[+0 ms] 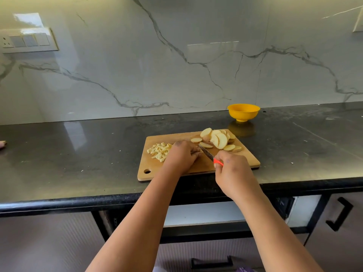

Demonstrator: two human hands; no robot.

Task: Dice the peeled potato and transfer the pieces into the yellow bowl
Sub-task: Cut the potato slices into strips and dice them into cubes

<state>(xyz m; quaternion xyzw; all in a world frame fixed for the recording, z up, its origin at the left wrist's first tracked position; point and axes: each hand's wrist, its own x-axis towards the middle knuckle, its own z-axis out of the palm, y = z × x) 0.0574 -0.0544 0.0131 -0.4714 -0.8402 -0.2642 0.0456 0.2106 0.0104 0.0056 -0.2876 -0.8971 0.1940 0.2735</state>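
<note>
Held a knife [206, 153] by its red handle in the right hand [233, 171], fingers curled tight around it, blade pointing up and left toward the left hand [181, 155]. Rested that left hand on the cutting board [198, 165], fingers bent down over something hidden beneath; cannot tell what. Left of those fingers, diced potato pieces [159, 151]; beyond the blade tip, potato slices [219, 139]. Farther behind, apart from the board, yellow bowl [243, 112].
</note>
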